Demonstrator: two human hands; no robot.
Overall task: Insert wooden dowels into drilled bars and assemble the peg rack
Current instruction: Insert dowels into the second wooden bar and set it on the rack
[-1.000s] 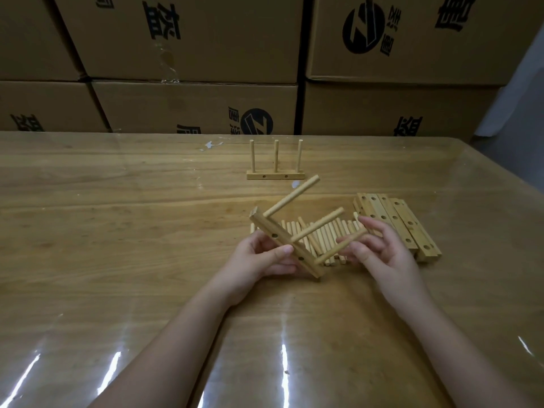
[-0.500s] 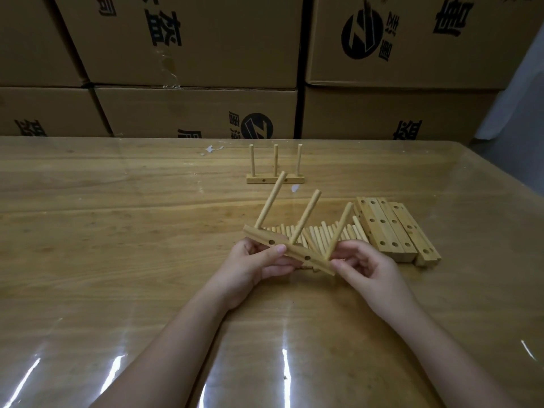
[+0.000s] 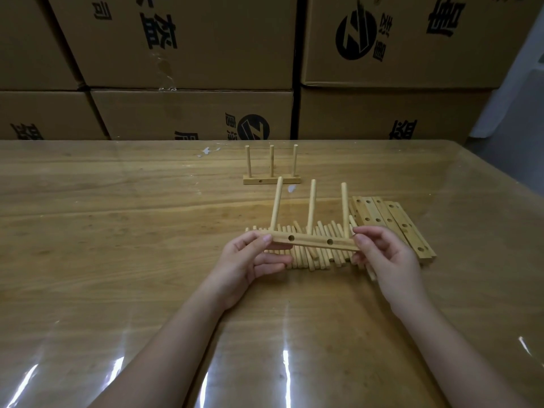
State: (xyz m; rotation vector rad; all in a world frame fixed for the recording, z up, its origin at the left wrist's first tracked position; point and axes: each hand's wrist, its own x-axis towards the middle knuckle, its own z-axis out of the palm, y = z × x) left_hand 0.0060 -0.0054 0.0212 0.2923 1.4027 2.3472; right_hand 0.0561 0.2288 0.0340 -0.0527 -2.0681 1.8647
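A drilled wooden bar (image 3: 312,241) carries three dowels (image 3: 310,207) that stand nearly upright. It is held level above the table. My left hand (image 3: 247,260) pinches its left end and my right hand (image 3: 382,254) pinches its right end. Two side holes in the bar face me. Under it lies a row of loose dowels (image 3: 318,257), partly hidden by the bar and both hands. A second bar with three upright dowels (image 3: 271,179) stands farther back on the table.
A stack of drilled bars (image 3: 394,225) lies just right of the loose dowels, close to my right hand. Cardboard boxes (image 3: 191,69) form a wall behind the glossy wooden table (image 3: 117,231). The table's right edge runs diagonally at the right.
The bar has turned from a steep tilt to level, so its dowels now point up. My right hand went from the lowest dowel to the bar's right end.
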